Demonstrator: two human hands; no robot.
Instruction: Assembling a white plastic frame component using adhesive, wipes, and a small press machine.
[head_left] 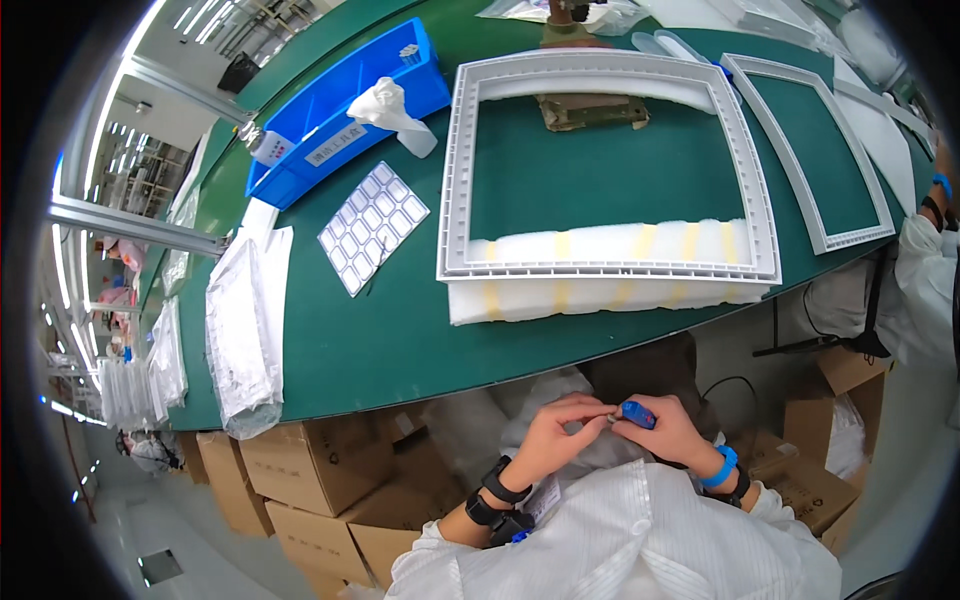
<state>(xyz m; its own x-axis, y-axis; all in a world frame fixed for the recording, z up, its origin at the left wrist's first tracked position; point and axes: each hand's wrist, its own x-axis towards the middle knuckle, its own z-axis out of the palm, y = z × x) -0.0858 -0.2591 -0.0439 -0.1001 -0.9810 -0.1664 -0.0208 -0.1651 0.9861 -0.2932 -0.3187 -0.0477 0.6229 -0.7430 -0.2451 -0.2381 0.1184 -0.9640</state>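
Observation:
My right hand (673, 434) is closed around a small blue tool (637, 414) with red marks, held over my lap just off the table's front edge. Its exact kind cannot be made out. The thumb and fingers of my left hand (560, 436) pinch together at the tool's left end; whatever sits between those fingertips is too small to name. Beyond the hands, a large white rectangular frame (610, 270) rests on the green table (380, 365), its near side on a white foam block (600, 302) with yellow strips.
A blue divided bin (345, 150) stands at the far left, a crumpled white cloth (380, 103) at its side. Near it lies a sheet of white labels (374, 228). Another white frame (815, 150) lies at the right, close to another person's arm (935, 210). Cardboard boxes (315, 460) sit underneath.

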